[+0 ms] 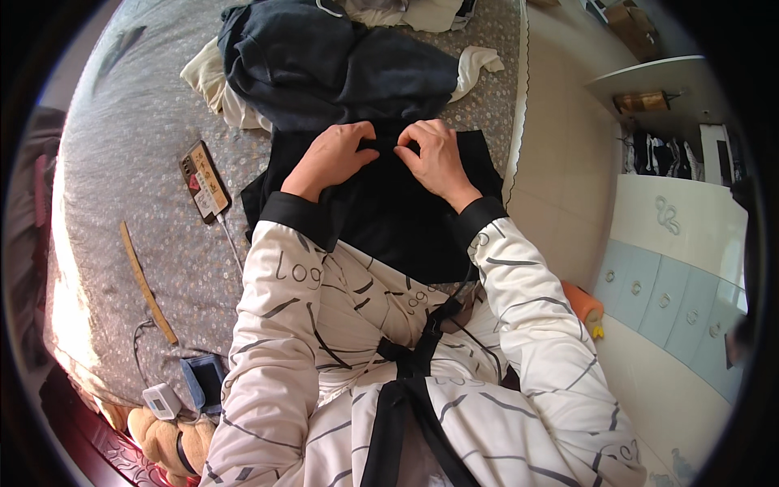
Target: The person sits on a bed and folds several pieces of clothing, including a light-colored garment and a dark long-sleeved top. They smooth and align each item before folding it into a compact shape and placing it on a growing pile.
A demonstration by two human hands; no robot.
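A black cloth garment (389, 213) lies spread on the bed before me, partly over my lap. My left hand (341, 152) pinches its far edge between thumb and fingers, left of the middle. Just to the right, my right hand (432, 152) pinches the same edge, with a small gap between the two hands. Beyond that edge lies a crumpled dark grey garment (341, 67), with cream cloth (225, 91) showing from under its left side and a cream piece (478, 67) at its right end.
On the patterned bed sheet (109, 182) at left are a phone (205, 181) with a cable, a wooden ruler (148, 283), a small white device (161, 400) and a blue pouch (204, 380). A plush toy (164, 438) is at lower left. A cabinet (675, 225) stands at right, beyond the floor.
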